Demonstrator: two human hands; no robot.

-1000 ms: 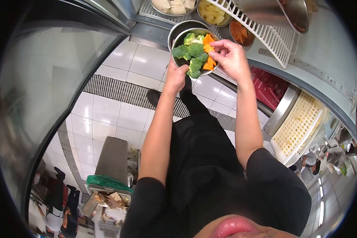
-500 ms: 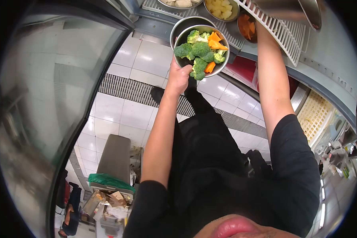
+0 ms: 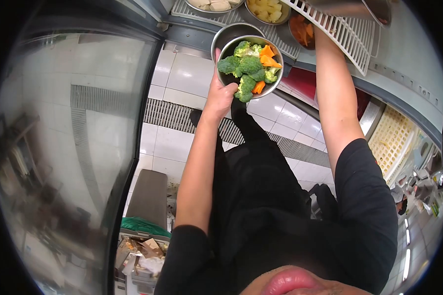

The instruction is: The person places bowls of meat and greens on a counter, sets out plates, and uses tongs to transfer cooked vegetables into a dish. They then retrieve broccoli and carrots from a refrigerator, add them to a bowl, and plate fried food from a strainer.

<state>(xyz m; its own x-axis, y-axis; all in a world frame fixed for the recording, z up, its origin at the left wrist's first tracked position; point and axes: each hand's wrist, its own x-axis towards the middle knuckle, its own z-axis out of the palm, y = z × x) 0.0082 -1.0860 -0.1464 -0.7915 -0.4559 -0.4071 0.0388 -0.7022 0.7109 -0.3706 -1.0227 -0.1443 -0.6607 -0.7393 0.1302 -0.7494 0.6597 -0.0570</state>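
Observation:
In my left hand is a metal bowl of broccoli florets and orange carrot pieces, with my thumb over its near rim. A second metal bowl sits under and behind it, overlapped by the first; my fingers lie beneath. My right arm reaches into the refrigerator below a white wire shelf. The shelf hides most of my right hand, and its fingers do not show. Beside it stands a bowl of carrot slices.
Bowls of pale yellow chunks and white pieces stand on the lower rack. The glass door stands open at left. A filled bin, a grey stool-like block and a yellowish crate are nearby.
The glass door's edge has shifted right in view, covering more floor. The refrigerator contents sit slightly higher and further left. My left hand still holds the bowls, and my right arm stays inside.

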